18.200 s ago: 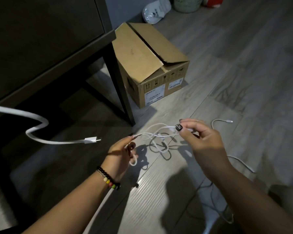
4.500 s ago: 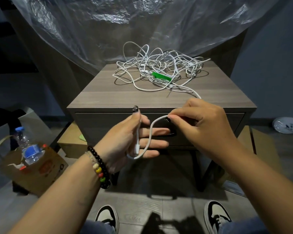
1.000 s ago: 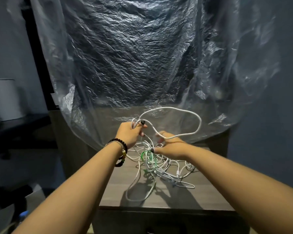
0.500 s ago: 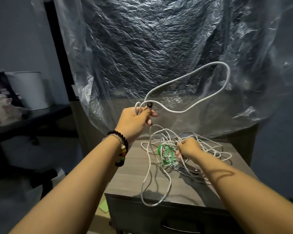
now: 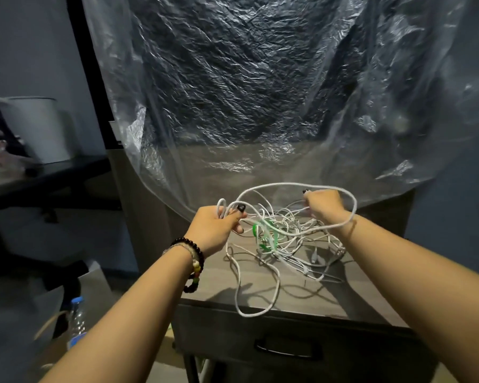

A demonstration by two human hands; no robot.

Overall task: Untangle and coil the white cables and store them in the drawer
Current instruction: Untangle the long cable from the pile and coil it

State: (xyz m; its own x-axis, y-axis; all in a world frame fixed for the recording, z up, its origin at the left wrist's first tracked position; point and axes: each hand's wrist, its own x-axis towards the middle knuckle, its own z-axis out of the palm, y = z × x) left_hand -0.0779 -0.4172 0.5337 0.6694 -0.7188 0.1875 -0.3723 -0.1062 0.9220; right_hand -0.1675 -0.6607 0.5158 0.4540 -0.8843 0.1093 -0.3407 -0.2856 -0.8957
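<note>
Item: white cables (image 5: 285, 239), one tangled heap lying on the counter (image 5: 205, 286), with a green strap (image 5: 263, 233) caught in its near-left part. One strand (image 5: 288, 186) lifts out of the heap as a wide arc between my hands and drops round my right wrist. My left hand (image 5: 215, 226): fingers closed round a few gathered turns of that strand, held above the counter's left edge. My right hand (image 5: 322, 204): fingers curled on the strand above the heap's far side. One slack loop (image 5: 249, 313) hangs over the counter's front edge, above the drawer (image 5: 288, 352), which is closed, its dark handle showing. Behind: clear plastic sheeting (image 5: 260, 78) draped down to the counter's rear. Lower left: a water bottle (image 5: 76, 324). Risk, as I judge it: pulling the arc while it wraps my wrist could tighten knots or drag the whole heap off the front edge.
</note>
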